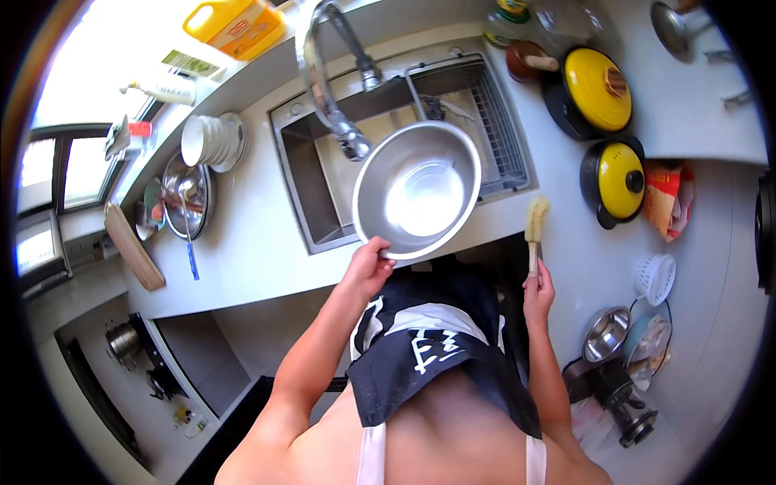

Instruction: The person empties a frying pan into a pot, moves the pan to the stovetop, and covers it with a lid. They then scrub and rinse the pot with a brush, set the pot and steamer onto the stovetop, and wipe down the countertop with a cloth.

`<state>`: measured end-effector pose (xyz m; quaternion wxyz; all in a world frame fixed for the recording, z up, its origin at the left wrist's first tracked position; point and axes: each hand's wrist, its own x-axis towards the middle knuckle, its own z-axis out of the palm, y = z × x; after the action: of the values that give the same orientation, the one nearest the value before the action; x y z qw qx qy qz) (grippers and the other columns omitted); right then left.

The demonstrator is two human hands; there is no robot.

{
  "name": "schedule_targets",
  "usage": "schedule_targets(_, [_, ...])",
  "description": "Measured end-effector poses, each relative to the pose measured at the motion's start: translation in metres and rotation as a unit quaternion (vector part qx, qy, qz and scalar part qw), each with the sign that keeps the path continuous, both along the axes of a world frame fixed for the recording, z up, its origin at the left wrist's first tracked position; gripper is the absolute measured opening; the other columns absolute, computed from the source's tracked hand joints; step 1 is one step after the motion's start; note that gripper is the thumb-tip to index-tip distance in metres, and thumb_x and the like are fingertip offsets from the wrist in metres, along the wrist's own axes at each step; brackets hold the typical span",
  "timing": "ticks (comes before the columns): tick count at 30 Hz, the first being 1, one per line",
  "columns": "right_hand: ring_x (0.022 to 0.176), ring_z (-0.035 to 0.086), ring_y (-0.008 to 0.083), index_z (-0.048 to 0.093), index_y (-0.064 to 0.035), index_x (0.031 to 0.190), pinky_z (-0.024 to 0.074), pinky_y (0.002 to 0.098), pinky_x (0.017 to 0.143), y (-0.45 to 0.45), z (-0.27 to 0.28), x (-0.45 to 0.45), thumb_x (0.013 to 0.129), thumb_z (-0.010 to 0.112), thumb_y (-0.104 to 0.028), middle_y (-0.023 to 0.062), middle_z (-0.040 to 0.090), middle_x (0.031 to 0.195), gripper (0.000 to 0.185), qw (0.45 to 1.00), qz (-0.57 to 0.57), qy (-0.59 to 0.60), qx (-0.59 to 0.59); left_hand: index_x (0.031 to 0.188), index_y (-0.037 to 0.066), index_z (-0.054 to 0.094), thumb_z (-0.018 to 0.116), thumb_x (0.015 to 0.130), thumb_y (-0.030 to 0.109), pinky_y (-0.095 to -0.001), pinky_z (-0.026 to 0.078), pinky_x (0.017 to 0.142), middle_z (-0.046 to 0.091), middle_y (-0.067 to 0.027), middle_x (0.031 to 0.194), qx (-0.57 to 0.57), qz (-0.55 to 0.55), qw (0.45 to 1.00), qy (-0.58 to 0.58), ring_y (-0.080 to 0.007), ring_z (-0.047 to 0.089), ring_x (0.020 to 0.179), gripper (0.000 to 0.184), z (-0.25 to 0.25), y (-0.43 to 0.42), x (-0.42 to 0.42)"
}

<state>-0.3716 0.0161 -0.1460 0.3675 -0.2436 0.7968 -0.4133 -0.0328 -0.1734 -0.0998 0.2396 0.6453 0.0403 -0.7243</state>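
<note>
My left hand (372, 267) grips the near rim of a large stainless steel basin (376, 190), thumb over the edge. The basin is tilted with its inside facing me and covers part of the sink (323, 182). Bright light reflects off its bottom. To the right, my right hand (537, 295) is closed around the handle of a scrubbing brush (536, 218), held upright with its pale bristles at the top, apart from the basin. A curved chrome faucet (327, 89) reaches over the sink, its spout close to the basin's far left rim.
Two black pots with yellow lids (596, 87) stand on the right. A wire rack (497, 129) sits in the sink's right side. On the left are stacked white bowls (206, 141), a metal bowl with utensils (187, 190) and a wooden board (133, 246). A yellow jug (234, 28) stands behind.
</note>
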Motion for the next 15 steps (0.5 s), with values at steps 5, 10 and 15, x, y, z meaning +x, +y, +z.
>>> schedule_targets(5, [0.056, 0.042, 0.0033, 0.052, 0.0009, 0.136, 0.0345, 0.0196, 0.051, -0.017, 0.005, 0.027, 0.098, 0.051, -0.009, -0.0028, 0.053, 0.070, 0.039, 0.998, 0.051, 0.017, -0.015, 0.083, 0.001, 0.056, 0.058, 0.083, 0.012, -0.0188, 0.030, 0.032, 0.043, 0.0007, 0.054, 0.054, 0.026, 0.997, -0.039, -0.0079, 0.040, 0.039, 0.011, -0.023, -0.020, 0.075])
schedule_targets(10, [0.062, 0.047, 0.0043, 0.053, 0.0009, 0.135, 0.0388, 0.0201, 0.056, -0.023, 0.026, 0.052, 0.098, 0.052, -0.010, -0.0022, 0.054, 0.072, 0.039, 0.996, 0.088, 0.024, -0.003, 0.096, -0.004, 0.062, 0.060, 0.088, 0.015, -0.0180, 0.022, 0.031, 0.037, 0.0073, 0.050, 0.117, 0.096, 0.959, 0.238, -0.0015, 0.028, 0.038, 0.021, -0.091, -0.028, 0.098])
schedule_targets(15, [0.067, 0.051, 0.0068, 0.055, 0.0000, 0.133, 0.0436, 0.0229, 0.061, -0.025, 0.045, 0.061, 0.096, 0.055, -0.011, -0.0010, 0.057, 0.078, 0.039, 0.993, 0.094, 0.065, 0.035, 0.097, -0.002, 0.063, 0.058, 0.092, 0.019, -0.0189, 0.020, 0.031, 0.032, 0.0093, 0.048, 0.119, 0.164, 0.898, 0.391, -0.0027, 0.028, 0.036, 0.022, -0.131, -0.018, 0.061])
